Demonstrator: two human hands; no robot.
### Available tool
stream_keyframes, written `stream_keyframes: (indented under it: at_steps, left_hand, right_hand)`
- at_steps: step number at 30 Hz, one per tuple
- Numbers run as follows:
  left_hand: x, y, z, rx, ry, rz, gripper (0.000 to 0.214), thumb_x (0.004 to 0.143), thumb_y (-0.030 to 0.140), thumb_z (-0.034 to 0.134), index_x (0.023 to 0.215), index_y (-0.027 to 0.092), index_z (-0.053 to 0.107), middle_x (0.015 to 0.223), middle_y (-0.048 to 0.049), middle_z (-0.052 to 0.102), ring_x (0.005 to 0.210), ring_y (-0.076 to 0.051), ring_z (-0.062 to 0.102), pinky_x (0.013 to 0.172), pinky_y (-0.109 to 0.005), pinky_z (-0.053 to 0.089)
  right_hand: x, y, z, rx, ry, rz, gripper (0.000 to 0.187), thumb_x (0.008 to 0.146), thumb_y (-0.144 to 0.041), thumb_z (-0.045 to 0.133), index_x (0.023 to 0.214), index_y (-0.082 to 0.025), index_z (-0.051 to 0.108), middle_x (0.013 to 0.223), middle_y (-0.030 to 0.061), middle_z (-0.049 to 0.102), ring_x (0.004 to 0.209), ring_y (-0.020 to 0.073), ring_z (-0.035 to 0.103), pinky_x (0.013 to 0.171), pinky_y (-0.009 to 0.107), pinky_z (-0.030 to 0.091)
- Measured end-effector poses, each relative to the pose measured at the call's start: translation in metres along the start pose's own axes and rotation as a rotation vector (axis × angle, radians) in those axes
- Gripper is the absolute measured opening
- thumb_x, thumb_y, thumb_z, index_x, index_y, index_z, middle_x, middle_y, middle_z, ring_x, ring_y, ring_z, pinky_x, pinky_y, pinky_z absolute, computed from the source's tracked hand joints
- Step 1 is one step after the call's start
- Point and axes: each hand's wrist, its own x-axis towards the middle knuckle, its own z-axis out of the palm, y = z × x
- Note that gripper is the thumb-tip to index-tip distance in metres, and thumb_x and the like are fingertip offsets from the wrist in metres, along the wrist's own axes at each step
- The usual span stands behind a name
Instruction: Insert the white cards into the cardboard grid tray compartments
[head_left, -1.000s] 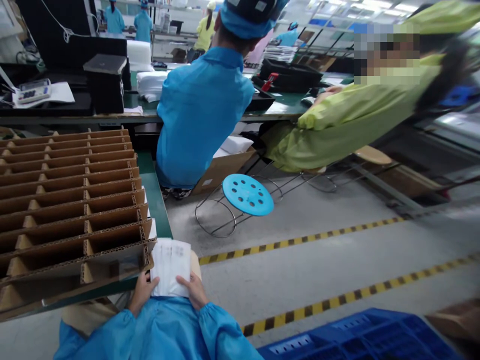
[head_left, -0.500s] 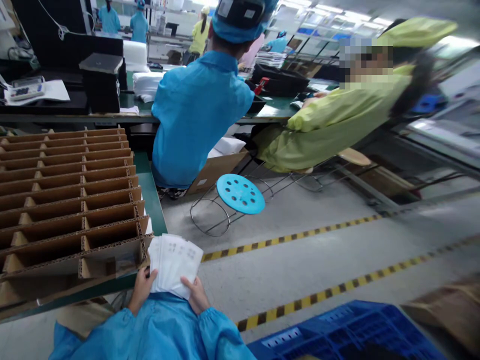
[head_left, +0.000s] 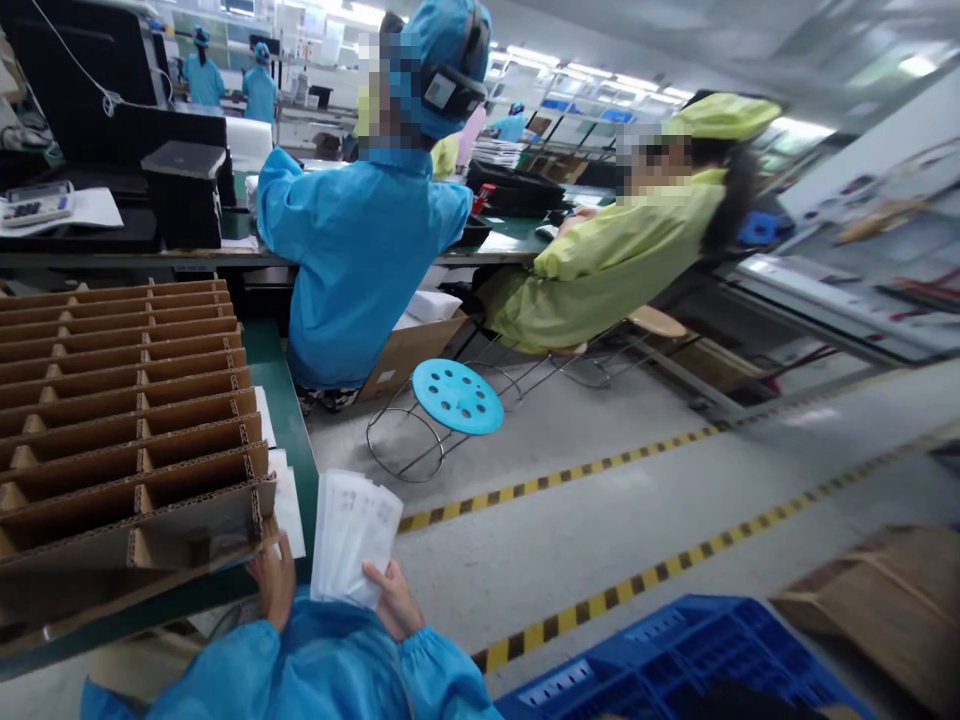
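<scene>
Both hands clasp the white packets, right hand beneath, left hand beside the near cardboard divider slots.

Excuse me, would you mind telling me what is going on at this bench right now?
A person in a blue smock holds a fanned stack of white printed paper packets. The right hand supports the stack from below, while the left hand rests by the near corner of a brown corrugated cardboard divider grid on the green table. More white sheets lie beside the grid. Ahead, two seated co-workers, one in blue and one in yellow-green, work at another bench near a round blue stool.
</scene>
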Motion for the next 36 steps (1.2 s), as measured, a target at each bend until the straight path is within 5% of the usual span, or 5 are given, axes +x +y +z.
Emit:
stream_keyframes:
  at_steps: [7, 15, 21, 29, 36]
  left_hand:
    - [-0.052, 0.011, -0.010, -0.181, -0.362, -0.109, 0.069, 0.070, 0.068, 0.058, 0.109, 0.011, 0.063, 0.104, -0.0149, 0.069, 0.097, -0.030, 0.065, 0.086, -0.040, 0.055]
    - [-0.050, 0.015, -0.036, -0.229, -0.300, -0.204, 0.073, 0.067, 0.072, 0.060, 0.107, 0.011, 0.060, 0.093, -0.0113, 0.070, 0.079, -0.023, 0.066, 0.064, -0.027, 0.054]
    - [-0.053, 0.019, -0.029, -0.225, -0.299, -0.212, 0.089, 0.062, 0.075, 0.062, 0.123, 0.012, 0.045, 0.088, -0.0110, 0.071, 0.072, -0.024, 0.067, 0.057, -0.028, 0.052]
    - [-0.064, 0.028, -0.026, -0.157, -0.347, -0.094, 0.060, 0.063, 0.061, 0.070, 0.101, 0.016, 0.060, 0.104, -0.0111, 0.068, 0.097, -0.027, 0.064, 0.083, -0.031, 0.053]
    - [-0.060, 0.029, -0.032, -0.123, -0.358, -0.107, 0.060, 0.061, 0.060, 0.069, 0.100, 0.015, 0.060, 0.103, -0.0118, 0.068, 0.094, -0.028, 0.064, 0.079, -0.033, 0.054]
  right_hand:
    - [-0.026, 0.009, -0.011, -0.117, 0.001, -0.002, 0.056, 0.048, -0.031, 0.089, 0.095, -0.018, 0.062, 0.098, 0.0100, 0.074, 0.091, 0.0303, 0.068, 0.085, 0.046, 0.053]
    - [-0.042, 0.023, -0.013, -0.030, 0.094, 0.037, 0.050, 0.050, -0.035, 0.088, 0.091, -0.019, 0.063, 0.093, 0.0091, 0.074, 0.089, 0.0312, 0.069, 0.083, 0.048, 0.055]
    - [-0.054, 0.023, -0.020, 0.060, 0.093, 0.068, 0.059, 0.050, -0.039, 0.087, 0.100, -0.021, 0.063, 0.097, 0.0077, 0.073, 0.093, 0.0318, 0.068, 0.084, 0.049, 0.055]
    - [-0.063, 0.020, -0.010, -0.022, 0.077, 0.018, 0.058, 0.051, -0.034, 0.088, 0.101, -0.019, 0.063, 0.096, 0.0084, 0.074, 0.091, 0.0294, 0.068, 0.087, 0.046, 0.053]
    - [-0.072, 0.020, -0.010, -0.111, 0.097, -0.042, 0.059, 0.048, -0.034, 0.089, 0.100, -0.018, 0.065, 0.096, 0.0087, 0.074, 0.093, 0.0303, 0.067, 0.087, 0.045, 0.052]
